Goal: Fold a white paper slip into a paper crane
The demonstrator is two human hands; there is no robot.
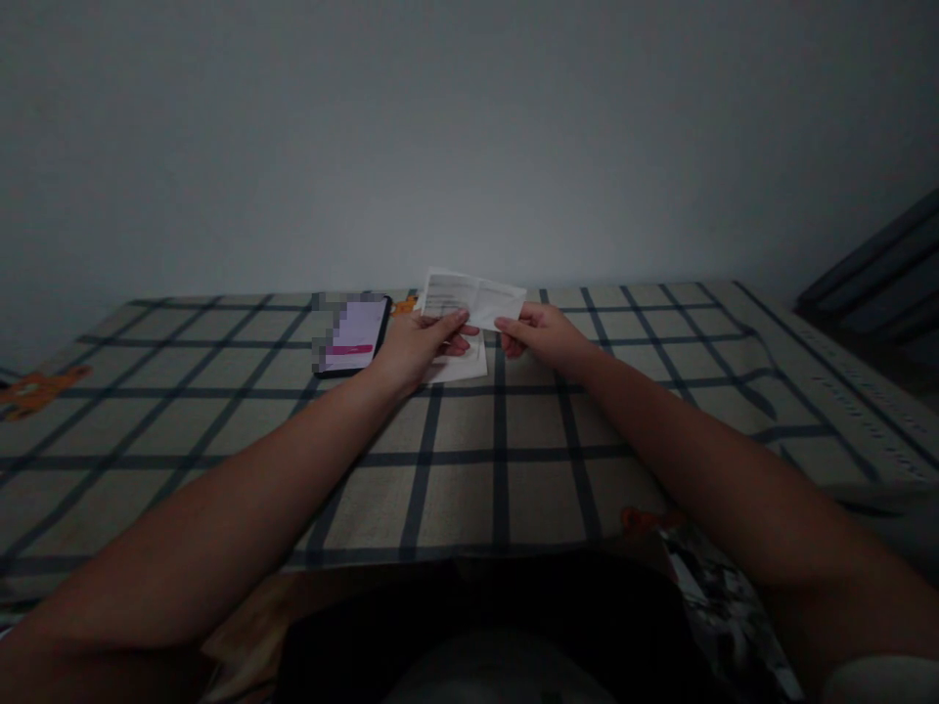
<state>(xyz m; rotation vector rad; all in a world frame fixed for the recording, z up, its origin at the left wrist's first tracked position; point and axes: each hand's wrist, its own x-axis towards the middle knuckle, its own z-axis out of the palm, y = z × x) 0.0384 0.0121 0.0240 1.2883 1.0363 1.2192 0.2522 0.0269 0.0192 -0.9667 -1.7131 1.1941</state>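
Note:
Between my two hands is a creased sheet of white paper (476,295) with faint printed lines, raised a little above the tablecloth. My left hand (429,340) pinches its left part, thumb on top and fingers curled beneath. At the right end, my right hand (539,334) grips the edge between thumb and bent fingers. Below the left hand lies another white paper (466,364), flat on the cloth and partly covered by that hand. Just left of my left hand rests a smartphone (359,332) with its screen lit, part of it blurred out.
A checked tablecloth (469,489) with dark blue lines and orange animal figures covers the table. Behind it rises a plain wall (469,137). Dark slanted bars (880,254) stand at the far right. My lap and dark clothing show below the front edge.

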